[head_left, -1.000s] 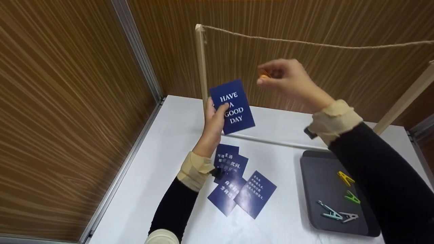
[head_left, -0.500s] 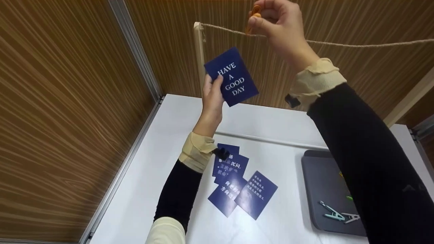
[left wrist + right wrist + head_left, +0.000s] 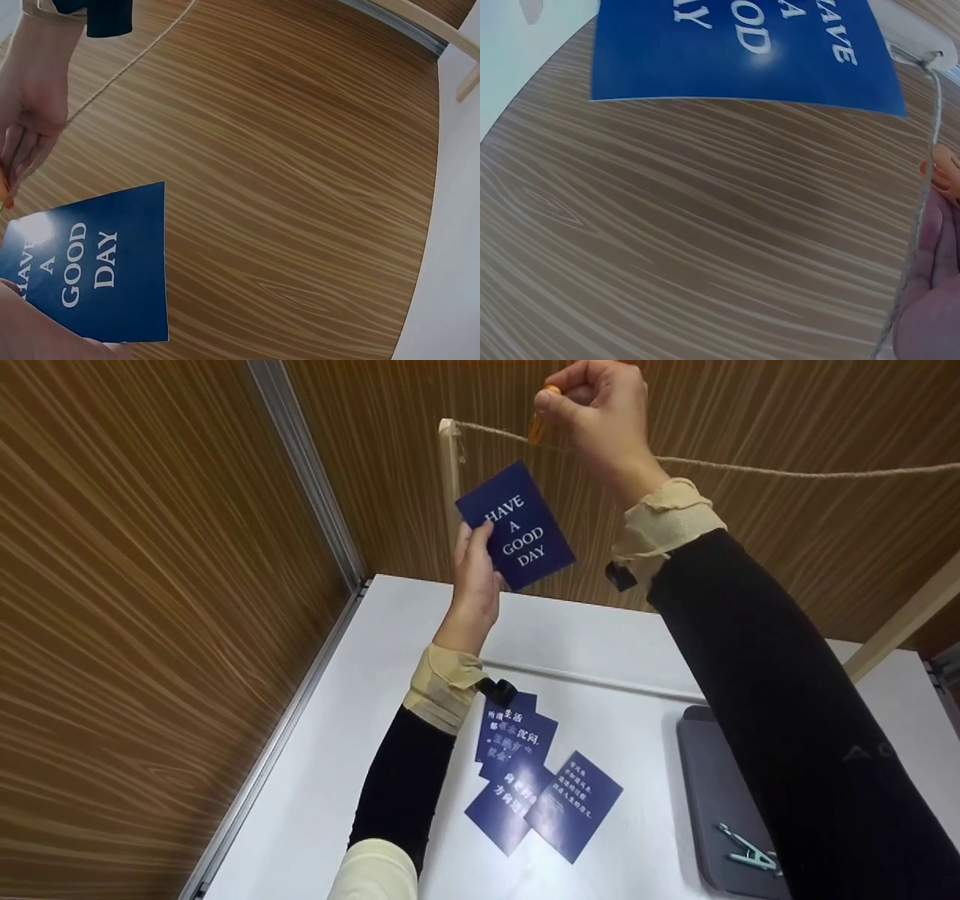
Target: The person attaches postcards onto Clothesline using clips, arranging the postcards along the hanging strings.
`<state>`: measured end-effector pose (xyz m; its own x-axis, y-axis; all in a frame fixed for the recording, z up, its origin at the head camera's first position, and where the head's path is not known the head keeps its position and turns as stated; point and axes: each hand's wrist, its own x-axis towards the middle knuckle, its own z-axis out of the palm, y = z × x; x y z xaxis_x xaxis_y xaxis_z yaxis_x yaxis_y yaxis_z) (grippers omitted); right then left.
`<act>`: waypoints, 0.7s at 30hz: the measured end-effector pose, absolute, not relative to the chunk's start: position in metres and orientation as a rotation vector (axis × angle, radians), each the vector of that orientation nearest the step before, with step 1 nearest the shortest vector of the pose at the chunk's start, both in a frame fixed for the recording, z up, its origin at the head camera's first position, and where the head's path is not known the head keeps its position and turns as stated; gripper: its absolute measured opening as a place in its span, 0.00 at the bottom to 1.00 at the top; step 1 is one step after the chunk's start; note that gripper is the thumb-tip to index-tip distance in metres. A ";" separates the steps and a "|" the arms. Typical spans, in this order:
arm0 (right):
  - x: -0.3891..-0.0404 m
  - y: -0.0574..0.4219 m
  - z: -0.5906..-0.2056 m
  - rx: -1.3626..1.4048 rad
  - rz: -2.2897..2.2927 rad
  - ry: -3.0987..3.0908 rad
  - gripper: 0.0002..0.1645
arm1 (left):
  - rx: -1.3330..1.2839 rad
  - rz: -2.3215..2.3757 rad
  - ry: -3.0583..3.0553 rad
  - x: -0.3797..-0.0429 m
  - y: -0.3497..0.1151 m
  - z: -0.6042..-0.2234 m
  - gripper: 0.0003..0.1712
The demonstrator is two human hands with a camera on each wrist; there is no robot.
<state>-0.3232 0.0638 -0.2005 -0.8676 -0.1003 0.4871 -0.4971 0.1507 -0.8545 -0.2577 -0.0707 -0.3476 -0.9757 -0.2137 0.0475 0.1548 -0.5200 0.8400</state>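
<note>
My left hand pinches a dark blue card by its left side, thumb on the front. The card reads "HAVE A GOOD DAY" and tilts below the rope. Up at the twine rope, my right hand pinches an orange clothespin, its tip pointing down at the rope. In the right wrist view the clothespin overlaps the rope near its knotted end. A gap separates the card's top corner from the clothespin in the head view.
Several blue printed cards lie overlapping on the white table. A dark grey tray at the right holds a mint clothespin; my right sleeve covers part of it. Wooden posts carry the rope before a wood-grain wall.
Both hands have risen, the left with the card and the right with the clothespin up to the rope. Over the last half second the clothespin has turned tip-down and shifted slightly left.
</note>
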 end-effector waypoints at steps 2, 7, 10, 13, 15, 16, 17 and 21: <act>-0.322 0.065 -0.203 0.564 1.742 -2.153 0.07 | 0.088 -2.571 -1.410 -0.258 -0.069 -0.345 0.14; -0.318 0.066 -0.208 0.557 1.666 -2.227 0.11 | 0.081 -2.571 -1.403 -0.259 -0.067 -0.341 0.12; -0.316 0.065 -0.212 0.563 1.664 -2.243 0.11 | 0.072 -2.571 -1.413 -0.259 -0.067 -0.340 0.13; -0.314 0.063 -0.216 0.571 1.656 -2.266 0.12 | 0.062 -2.579 -1.423 -0.259 -0.067 -0.340 0.13; -0.314 0.062 -0.218 0.580 1.633 -2.289 0.12 | 0.058 -2.578 -1.433 -0.259 -0.067 -0.339 0.13; -0.314 0.062 -0.219 0.585 1.616 -2.301 0.13 | 0.060 -2.574 -1.439 -0.259 -0.067 -0.339 0.12; -0.314 0.062 -0.220 0.589 1.619 -2.308 0.13 | 0.061 -2.570 -1.442 -0.259 -0.067 -0.338 0.12; -0.313 0.063 -0.222 0.605 1.614 -2.326 0.16 | 0.062 -2.558 -1.460 -0.258 -0.067 -0.338 0.12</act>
<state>-0.3134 0.0634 -0.2219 -0.8836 -0.1946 0.4259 -0.4671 0.3016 -0.8312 -0.2583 -0.0670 -0.3378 -0.9800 -0.1895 0.0600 0.1481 -0.4946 0.8564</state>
